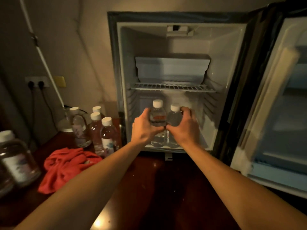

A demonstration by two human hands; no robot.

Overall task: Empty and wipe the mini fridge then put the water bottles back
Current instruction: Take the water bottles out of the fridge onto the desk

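Forearms mine, reaching to twelve o'clock. Left hand (146, 125) grips one clear white-capped plastic water bottle (157, 117), right hand (184, 125) another (174, 118), upright on open white mini fridge (232, 72) floor; four bottles (106, 136) and crumpled red cloth (66, 166) wait at ten o'clock on dark counter (157, 188).

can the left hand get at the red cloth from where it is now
Probably yes, once free: the left hand grips a bottle in the fridge; the red cloth lies uncovered left of that forearm.
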